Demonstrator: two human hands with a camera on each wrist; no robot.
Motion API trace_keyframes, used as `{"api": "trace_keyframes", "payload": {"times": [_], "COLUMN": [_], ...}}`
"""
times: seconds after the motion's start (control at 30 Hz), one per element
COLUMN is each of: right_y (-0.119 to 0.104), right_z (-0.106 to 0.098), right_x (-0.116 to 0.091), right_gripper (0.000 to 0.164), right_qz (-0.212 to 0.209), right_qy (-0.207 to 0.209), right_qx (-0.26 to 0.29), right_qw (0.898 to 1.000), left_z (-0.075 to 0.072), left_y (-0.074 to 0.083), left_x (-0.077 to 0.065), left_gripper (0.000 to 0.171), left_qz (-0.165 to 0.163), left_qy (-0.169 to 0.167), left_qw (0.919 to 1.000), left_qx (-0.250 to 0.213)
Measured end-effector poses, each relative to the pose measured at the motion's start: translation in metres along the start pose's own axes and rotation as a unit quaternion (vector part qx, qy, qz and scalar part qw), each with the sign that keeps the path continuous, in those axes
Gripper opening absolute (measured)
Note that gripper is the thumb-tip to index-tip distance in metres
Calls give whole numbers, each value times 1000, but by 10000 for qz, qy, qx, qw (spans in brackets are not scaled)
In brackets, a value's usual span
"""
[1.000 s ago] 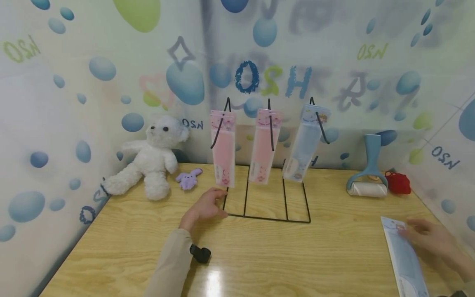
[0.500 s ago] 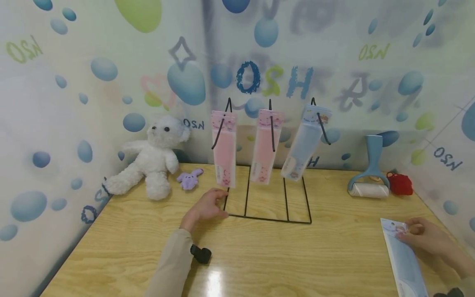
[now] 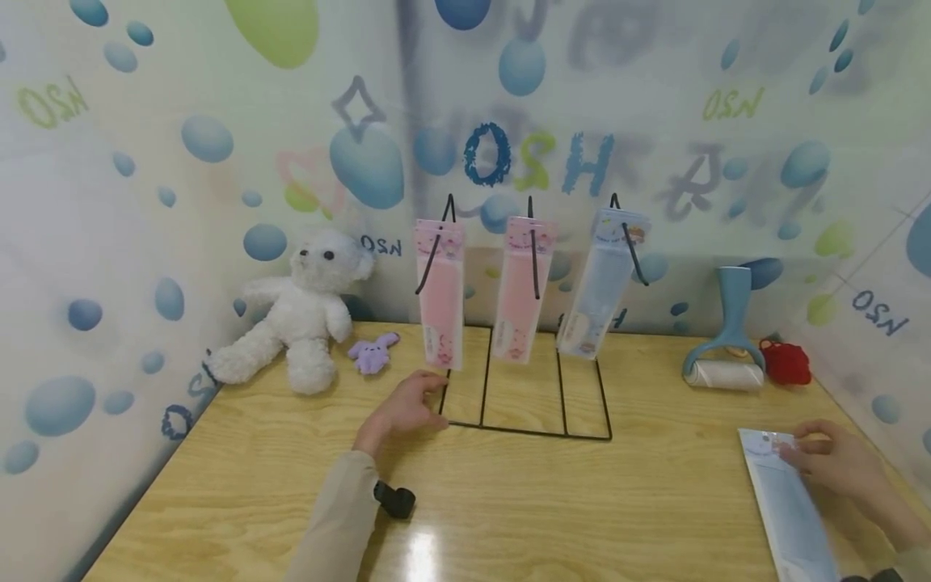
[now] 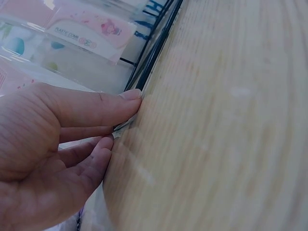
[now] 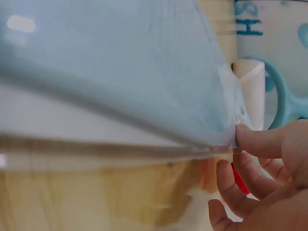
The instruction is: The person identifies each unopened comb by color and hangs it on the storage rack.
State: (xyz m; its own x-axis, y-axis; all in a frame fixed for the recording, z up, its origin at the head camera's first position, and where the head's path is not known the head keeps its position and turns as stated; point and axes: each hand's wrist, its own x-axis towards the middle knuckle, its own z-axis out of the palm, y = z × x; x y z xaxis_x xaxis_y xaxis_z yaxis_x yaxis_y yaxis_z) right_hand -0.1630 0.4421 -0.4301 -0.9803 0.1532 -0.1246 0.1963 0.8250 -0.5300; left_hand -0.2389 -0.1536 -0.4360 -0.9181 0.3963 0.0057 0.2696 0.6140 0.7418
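In the head view a black wire display rack (image 3: 524,430) stands on the table, with two pink comb packets (image 3: 440,303) and a blue comb packet (image 3: 600,283) hanging from its hooks. "PLASTIC COMB" is printed on a pink packet (image 4: 72,33) in the left wrist view. My left hand (image 3: 407,404) holds the rack's front left base corner, thumb and fingers on the wire. At the right, my right hand (image 3: 836,457) pinches the top end of another blue comb packet (image 3: 789,509) between thumb and fingers. That packet (image 5: 120,62) slants over the table; its lower end leaves the head view.
A white teddy bear (image 3: 301,315) and a small purple plush toy (image 3: 373,354) sit at the back left. Toward the back right are a lint roller with a blue handle (image 3: 733,303) and a red knitted item (image 3: 785,362). A patterned curtain hangs behind the wooden table (image 3: 553,509).
My right hand and the blue packet in it have shifted slightly left. The hung blue packet has swung a little. My left hand stays at the rack's corner.
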Motion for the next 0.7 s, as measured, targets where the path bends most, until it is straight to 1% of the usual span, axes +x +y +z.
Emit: {"api": "trace_keyframes", "payload": {"times": [0.1,0.2,0.43,0.47,0.6,0.7], "right_y": [-11,-25,-65,-72,-97,-115], "right_z": [0,-2,-9,-10,-15,-19], "right_x": [-3,-6,-13,-15,-22,-25], "right_gripper": [45,37,38,38,30,23], "right_qz": [-394,-704,-988,-1059,-1554,-2096], "right_qy": [307,600,743,817,1278,1619], "right_qx": [-103,-159,51,72,92,380], "right_qw": [9987,9956,9923,9910,9795,9635], "left_z": [1,2,2,2,2,2], "left_y": [0,0,0,-1,0,1], "left_x": [2,2,1,1,1,1], "left_gripper": [68,68,67,66,66,65], "left_qz": [-71,-150,-154,-151,-144,-179], "left_qy": [24,17,38,28,21,33], "left_qw": [10000,9999,9999,9999,9999,9998], "left_qx": [44,16,6,15,42,60]}}
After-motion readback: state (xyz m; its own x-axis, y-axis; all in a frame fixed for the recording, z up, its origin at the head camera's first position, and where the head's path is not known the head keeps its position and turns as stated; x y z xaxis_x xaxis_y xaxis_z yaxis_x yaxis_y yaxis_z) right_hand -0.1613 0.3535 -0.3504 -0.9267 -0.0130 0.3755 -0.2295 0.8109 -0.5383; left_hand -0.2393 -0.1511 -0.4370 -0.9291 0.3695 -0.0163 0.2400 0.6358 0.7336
